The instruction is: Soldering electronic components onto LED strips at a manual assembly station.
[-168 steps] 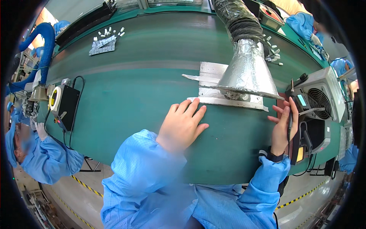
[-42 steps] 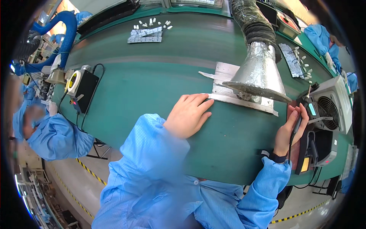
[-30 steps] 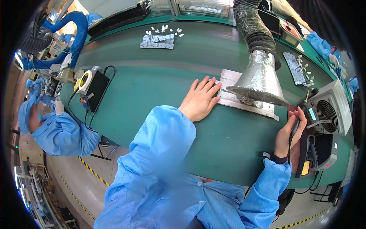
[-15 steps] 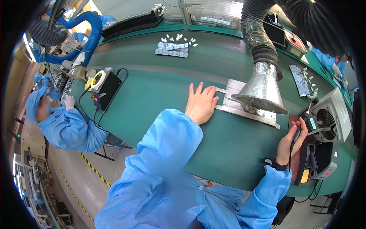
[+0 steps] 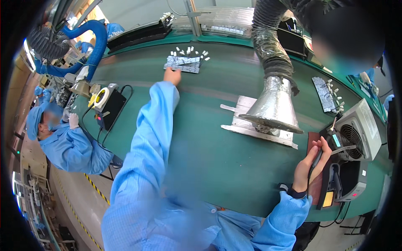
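My left hand [image 5: 172, 76] reaches far forward, its fingers curled and closed at the near edge of a flat panel of circuit boards [image 5: 191, 69]; the fingertips are small in view. Several small white connectors [image 5: 190, 50] stand along that panel's far side. In my right hand [image 5: 309, 167] is a soldering iron [image 5: 315, 162], held like a pen, its cord hanging past the wrist. This hand stays near the right end of a pale metal fixture plate [image 5: 247, 130]. A silver extraction hood [image 5: 274, 104] covers part of the plate.
To the right stand a soldering station [image 5: 354, 178] and a white fan unit [image 5: 358, 131]. Another board panel [image 5: 323, 94] with white connectors lies behind them. A black box [image 5: 112, 109] with a cable is at left. A co-worker in blue [image 5: 69, 142] sits beyond the left table edge.
My left hand has left the fixture plate and moved forward and left to the circuit board panel. My right hand still holds the soldering iron. The whole view has shifted slightly.
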Motion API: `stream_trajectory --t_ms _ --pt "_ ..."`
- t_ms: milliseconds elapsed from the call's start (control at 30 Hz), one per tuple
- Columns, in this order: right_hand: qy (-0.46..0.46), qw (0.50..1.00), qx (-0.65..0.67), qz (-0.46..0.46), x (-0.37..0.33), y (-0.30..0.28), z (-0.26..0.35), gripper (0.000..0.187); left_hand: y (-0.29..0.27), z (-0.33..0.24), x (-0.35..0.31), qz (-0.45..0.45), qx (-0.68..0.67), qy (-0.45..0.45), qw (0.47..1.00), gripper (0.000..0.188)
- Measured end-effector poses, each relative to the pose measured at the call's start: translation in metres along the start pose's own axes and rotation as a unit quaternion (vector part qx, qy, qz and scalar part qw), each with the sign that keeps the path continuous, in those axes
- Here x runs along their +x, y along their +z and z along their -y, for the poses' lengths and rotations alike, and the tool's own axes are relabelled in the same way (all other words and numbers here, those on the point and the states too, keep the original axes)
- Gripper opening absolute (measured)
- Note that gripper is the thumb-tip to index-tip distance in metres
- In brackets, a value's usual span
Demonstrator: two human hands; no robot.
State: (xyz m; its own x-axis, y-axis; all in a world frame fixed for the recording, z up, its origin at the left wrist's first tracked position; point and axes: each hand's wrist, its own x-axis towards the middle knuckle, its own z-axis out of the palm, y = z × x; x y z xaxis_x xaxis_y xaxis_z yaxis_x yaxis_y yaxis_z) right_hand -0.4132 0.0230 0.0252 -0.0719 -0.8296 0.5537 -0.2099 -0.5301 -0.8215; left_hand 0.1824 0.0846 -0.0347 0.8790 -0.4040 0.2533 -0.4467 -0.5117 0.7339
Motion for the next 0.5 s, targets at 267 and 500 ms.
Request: stream_trajectory --t_ms 267,500 --pt "-0.035 0.998 -0.055 0.007 0.005 -0.003 0.01 0.027 0.054 -0.022 0.097 0.003 0.019 -0.093 0.996 0.089" --pt "-0.051 0.996 -0.067 -0.022 0.005 -0.005 0.011 0.027 0.1 -0.066 0.103 0.072 0.277 -0.14 0.948 0.115"
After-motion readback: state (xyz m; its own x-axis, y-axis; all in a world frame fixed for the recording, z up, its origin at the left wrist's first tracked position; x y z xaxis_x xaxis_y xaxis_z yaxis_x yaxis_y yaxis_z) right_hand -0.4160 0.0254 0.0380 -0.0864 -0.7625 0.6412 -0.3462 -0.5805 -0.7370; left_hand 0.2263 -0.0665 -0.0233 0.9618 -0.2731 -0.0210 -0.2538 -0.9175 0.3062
